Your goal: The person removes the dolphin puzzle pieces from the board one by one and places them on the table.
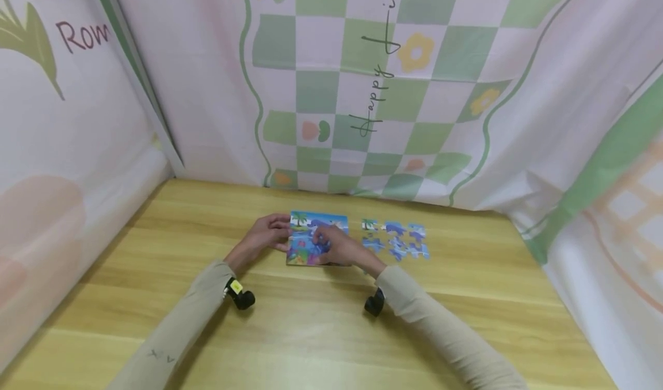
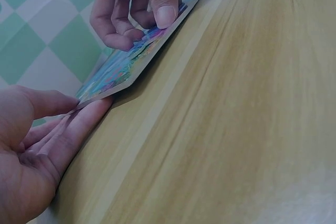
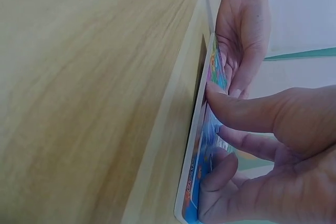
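A flat puzzle board with a bright blue sea picture lies on the wooden table. At its left edge my left hand pinches the board, thumb above and fingers below, and in the left wrist view that edge is tipped up off the table. My right hand is over the board's right half with bent fingers. Its thumb touches the near edge while the fingertips rest on the picture. Whether a piece is between those fingertips is hidden. Several loose puzzle pieces lie in rows to the right of the board.
The wooden table reaches back to a checked green-and-white curtain. Pale printed curtains hang at the left and right. A small black camera sits on each wrist.
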Tool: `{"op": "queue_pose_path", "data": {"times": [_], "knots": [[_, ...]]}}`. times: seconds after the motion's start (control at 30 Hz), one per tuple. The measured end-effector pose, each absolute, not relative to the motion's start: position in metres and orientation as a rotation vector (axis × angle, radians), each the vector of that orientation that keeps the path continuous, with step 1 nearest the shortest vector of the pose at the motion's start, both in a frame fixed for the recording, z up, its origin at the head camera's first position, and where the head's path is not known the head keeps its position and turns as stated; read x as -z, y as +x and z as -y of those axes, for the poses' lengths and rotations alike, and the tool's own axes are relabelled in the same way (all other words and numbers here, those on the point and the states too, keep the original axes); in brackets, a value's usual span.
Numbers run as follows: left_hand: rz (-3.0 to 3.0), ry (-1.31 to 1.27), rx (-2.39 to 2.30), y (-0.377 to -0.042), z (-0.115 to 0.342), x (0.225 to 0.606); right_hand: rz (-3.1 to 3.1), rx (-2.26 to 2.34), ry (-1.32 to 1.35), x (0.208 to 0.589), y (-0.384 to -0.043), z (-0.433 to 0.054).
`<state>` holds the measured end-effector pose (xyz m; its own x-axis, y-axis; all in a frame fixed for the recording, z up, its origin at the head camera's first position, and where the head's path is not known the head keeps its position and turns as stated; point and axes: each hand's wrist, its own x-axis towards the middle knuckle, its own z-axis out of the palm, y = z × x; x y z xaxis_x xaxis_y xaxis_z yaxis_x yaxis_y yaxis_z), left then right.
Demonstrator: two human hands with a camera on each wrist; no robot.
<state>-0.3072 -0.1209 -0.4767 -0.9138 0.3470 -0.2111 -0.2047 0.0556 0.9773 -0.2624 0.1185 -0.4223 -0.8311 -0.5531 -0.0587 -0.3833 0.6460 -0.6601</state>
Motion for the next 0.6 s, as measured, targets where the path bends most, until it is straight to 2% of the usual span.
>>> {"op": "queue_pose_path", "data": {"times": [0.27, 0.6], "knots": [[-1.957, 0.173, -1.92, -0.307, 0.12, 0.478, -2.625, 0.909, -0.734, 0.426, -0.262, -0.122], [-1.963, 0.166, -1.912, -0.308, 0.12, 0.479, -2.501, 1.14, -0.624, 0.43, -0.262, -0.131]]}}
